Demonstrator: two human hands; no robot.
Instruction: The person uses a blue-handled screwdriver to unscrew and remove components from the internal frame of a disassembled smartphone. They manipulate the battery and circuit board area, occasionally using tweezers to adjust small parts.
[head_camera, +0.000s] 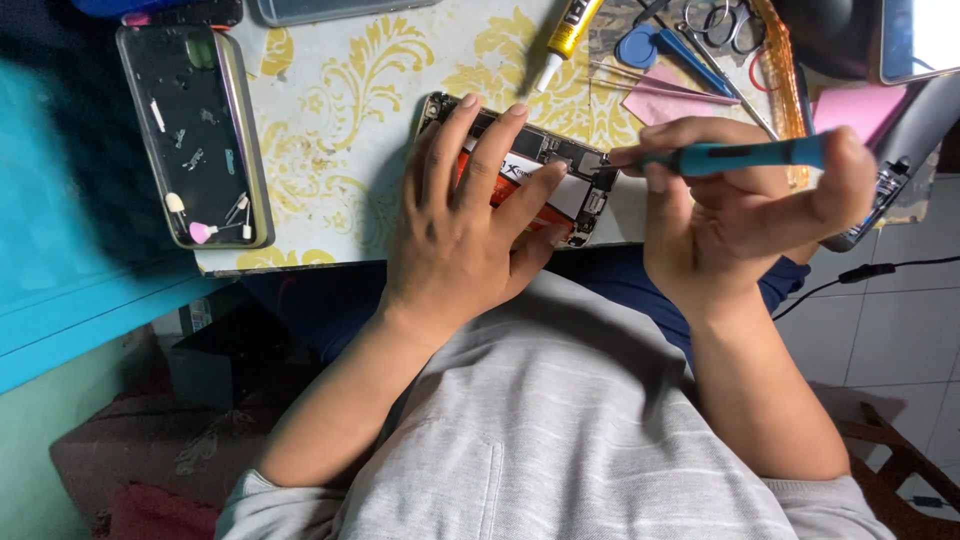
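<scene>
An opened phone (580, 185) with its back off lies near the table's front edge, its circuit board and battery exposed. My left hand (465, 225) lies flat over it, fingers spread, pressing it down. My right hand (745, 215) grips a teal screwdriver (740, 155) held level, its tip at the phone's right end. My grey-sleeved arms fill the lower part of the view.
A black phone back cover (195, 135) holding small parts lies at the left. A yellow glue tube (565, 35), tweezers (660, 90), blue pry tools (665, 45), scissors (725, 20) and a pink sheet (865, 105) crowd the table's (340, 90) far right. A black cable (870, 272) hangs by the tiled floor.
</scene>
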